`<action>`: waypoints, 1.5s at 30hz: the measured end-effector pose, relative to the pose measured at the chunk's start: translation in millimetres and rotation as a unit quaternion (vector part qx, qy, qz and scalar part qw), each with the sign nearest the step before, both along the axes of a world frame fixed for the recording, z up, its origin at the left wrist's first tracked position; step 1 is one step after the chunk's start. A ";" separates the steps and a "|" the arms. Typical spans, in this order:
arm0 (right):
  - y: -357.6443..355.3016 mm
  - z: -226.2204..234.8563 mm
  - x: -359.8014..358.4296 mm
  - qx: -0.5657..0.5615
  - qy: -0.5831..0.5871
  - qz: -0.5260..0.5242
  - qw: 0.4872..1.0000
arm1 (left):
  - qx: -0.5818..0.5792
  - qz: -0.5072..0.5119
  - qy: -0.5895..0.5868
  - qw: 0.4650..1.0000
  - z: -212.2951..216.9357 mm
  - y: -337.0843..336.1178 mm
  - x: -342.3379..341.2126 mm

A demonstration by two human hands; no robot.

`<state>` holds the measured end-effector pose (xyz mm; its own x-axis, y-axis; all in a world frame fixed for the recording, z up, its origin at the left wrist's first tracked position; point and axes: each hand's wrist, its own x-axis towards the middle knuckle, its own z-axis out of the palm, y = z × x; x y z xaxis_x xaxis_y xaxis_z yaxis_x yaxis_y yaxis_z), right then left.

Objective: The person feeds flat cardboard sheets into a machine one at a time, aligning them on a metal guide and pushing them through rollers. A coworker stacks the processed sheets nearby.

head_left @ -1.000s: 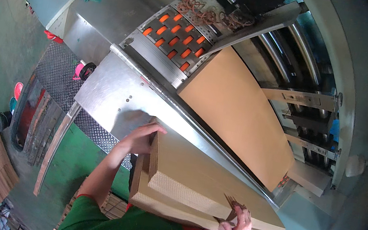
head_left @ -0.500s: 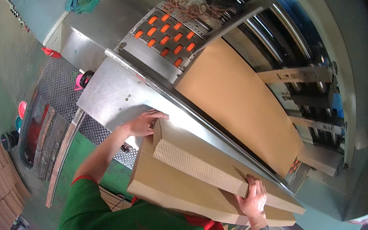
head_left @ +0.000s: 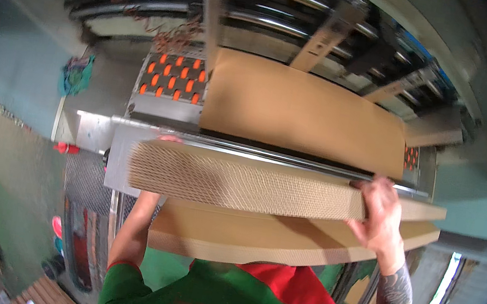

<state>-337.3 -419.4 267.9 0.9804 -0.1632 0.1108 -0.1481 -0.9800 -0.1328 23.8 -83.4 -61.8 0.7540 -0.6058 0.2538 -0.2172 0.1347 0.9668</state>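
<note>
I hold a thick stack of brown corrugated cardboard sheets (head_left: 245, 184) tilted up on edge in front of me, its fluted edge facing the camera. My right hand (head_left: 380, 213) grips the stack's right end. My left hand (head_left: 168, 139) is mostly hidden behind the stack's far left side; only fingertips show above it. Under the raised bundle lies a flat pile of cardboard (head_left: 255, 239) against my chest. Beyond the stack, a large cardboard sheet (head_left: 299, 113) rests on the machine's feed bed.
The metal feed table (head_left: 120, 152) has orange rollers (head_left: 174, 79) at the left. Machine rails and guides (head_left: 338, 21) span the back. A green cloth (head_left: 76, 73) hangs on the left wall. More flat cardboard stacks (head_left: 39, 294) lie on the floor lower left.
The bundle has been lifted off the lower pile and tipped up on edge toward the machine. My view has swung to face the feed bed squarely.
</note>
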 end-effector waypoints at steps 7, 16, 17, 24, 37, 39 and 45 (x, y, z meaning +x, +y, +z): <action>18.0 -43.7 -43.0 0.000 -0.057 0.210 0.976 | -0.026 0.155 -0.261 0.952 58.2 -60.8 39.3; -224.7 -264.8 -148.9 0.241 0.462 -0.363 0.772 | -0.045 0.078 -0.293 0.952 211.0 -162.3 49.3; -234.8 -282.0 -173.5 0.247 0.380 -0.429 0.781 | -0.037 0.082 -0.296 0.951 216.9 -167.6 50.5; -208.4 -385.1 -181.5 0.668 -0.476 -0.562 0.103 | 0.033 0.141 -0.303 0.942 190.3 -147.3 57.3; -218.9 -487.9 -173.6 0.447 -0.499 -0.742 0.020 | 0.240 0.179 -0.074 0.951 29.9 -80.5 5.5; -220.9 -489.0 -176.7 0.402 -0.452 -0.795 0.053 | 0.250 0.180 -0.018 0.951 8.1 -89.1 9.8; -235.3 -476.7 -188.3 0.376 -0.398 -0.829 0.116 | 0.420 0.147 0.147 0.883 -53.7 -131.8 42.1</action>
